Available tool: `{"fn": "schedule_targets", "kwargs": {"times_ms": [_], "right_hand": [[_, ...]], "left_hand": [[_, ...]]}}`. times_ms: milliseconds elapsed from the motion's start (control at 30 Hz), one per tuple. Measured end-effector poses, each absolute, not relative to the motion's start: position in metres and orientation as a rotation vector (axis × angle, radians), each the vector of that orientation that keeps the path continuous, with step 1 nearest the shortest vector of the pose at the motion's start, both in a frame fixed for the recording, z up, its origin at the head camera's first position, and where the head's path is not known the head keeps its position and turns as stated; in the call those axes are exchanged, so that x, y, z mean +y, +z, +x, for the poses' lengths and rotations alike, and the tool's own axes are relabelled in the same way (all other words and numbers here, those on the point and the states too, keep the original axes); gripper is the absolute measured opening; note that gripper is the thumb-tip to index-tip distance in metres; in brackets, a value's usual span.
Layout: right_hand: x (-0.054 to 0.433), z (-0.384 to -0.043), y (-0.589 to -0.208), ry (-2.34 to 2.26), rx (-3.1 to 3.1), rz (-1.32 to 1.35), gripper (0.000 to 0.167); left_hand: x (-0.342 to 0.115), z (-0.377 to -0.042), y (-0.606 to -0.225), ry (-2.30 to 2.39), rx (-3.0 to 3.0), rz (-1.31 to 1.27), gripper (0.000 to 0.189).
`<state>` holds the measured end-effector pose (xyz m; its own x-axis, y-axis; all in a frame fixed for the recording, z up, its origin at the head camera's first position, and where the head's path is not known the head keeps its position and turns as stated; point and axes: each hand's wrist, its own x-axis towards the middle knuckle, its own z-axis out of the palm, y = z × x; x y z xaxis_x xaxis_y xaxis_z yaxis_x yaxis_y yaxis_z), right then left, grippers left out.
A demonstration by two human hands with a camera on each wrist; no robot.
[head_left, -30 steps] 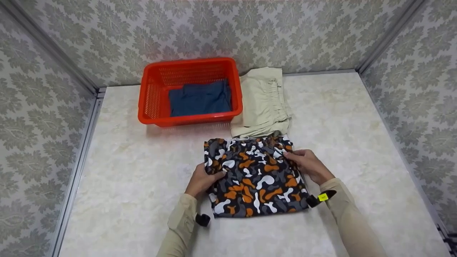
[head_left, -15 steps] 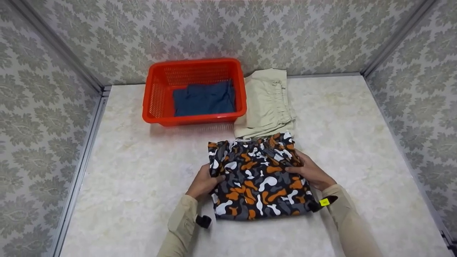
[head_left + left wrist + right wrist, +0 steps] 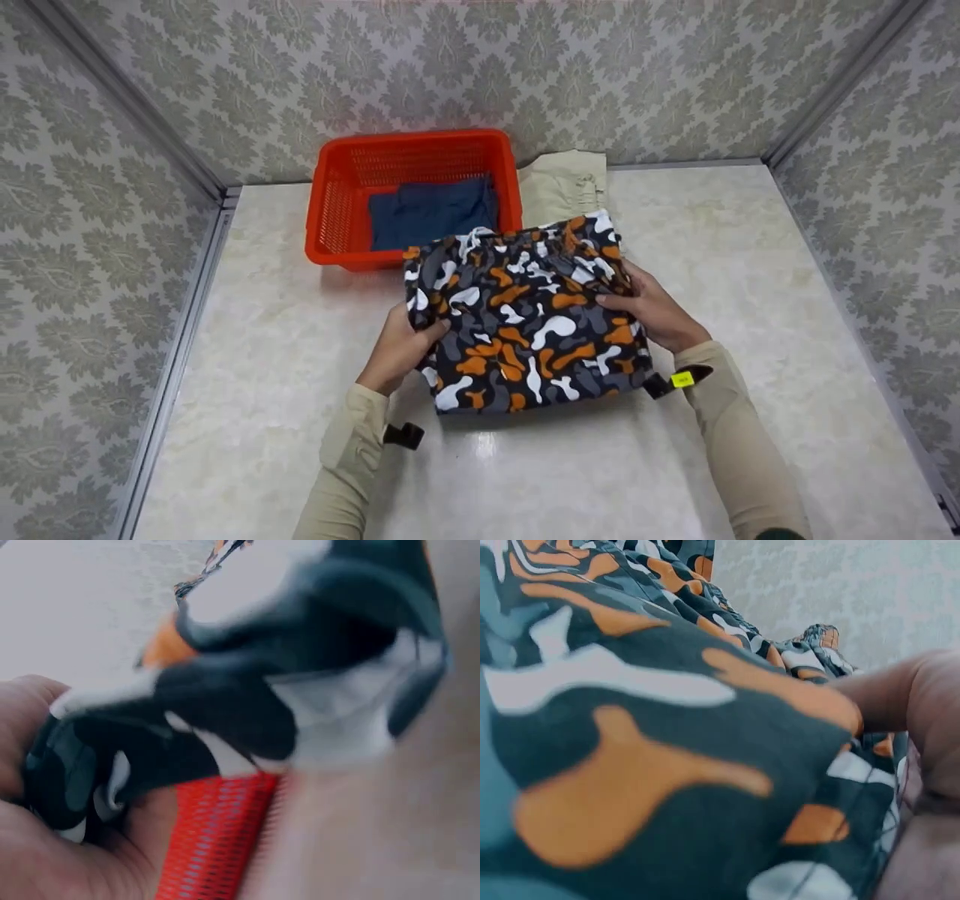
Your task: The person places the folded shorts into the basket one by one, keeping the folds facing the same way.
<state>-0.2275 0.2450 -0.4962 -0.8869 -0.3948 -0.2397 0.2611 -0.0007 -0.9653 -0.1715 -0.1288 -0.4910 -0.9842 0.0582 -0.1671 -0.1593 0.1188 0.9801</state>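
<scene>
Folded shorts (image 3: 525, 322) in a black, grey, white and orange blob pattern are held up above the table, a white drawstring at their far edge. My left hand (image 3: 405, 341) grips their left side, thumb on top and fingers underneath. On the right side my right hand (image 3: 660, 307) grips them the same way, its fingers hidden below the cloth. In the left wrist view the left hand (image 3: 90, 855) pinches the folded layers, which are blurred. The right wrist view has the right hand (image 3: 930, 727) at the shorts' side edge.
A red plastic basket (image 3: 319, 225) stands at the back, with folded dark blue cloth (image 3: 435, 210) inside. To its right lies a folded beige garment (image 3: 562, 184), partly covered by the shorts. Patterned walls (image 3: 465, 67) bound the pale table (image 3: 247, 375) at the back and both sides.
The right hand has slid down the shorts' edge and taken a fuller grip. Both hands have lifted the shorts off the table and moved them away from me, over the beige garment and the basket's corner.
</scene>
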Motion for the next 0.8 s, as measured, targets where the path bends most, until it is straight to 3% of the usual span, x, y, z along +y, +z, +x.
{"fn": "schedule_targets", "kwargs": {"times_ms": [167, 400, 800], "right_hand": [[0.211, -0.272, -0.479, -1.936, 1.781, -0.118, 0.081], [0.162, -0.328, -0.458, -2.081, 1.604, -0.032, 0.084], [0.097, -0.385, -0.445, -2.085, 1.8, 0.024, 0.093]], "left_hand": [[-0.156, -0.208, -0.469, 1.946, 2.316, -0.17, 0.06], [-0.194, -0.269, -0.446, 1.88, 2.432, -0.268, 0.058], [-0.231, -0.335, -0.425, 1.822, 2.592, -0.363, 0.058]]}}
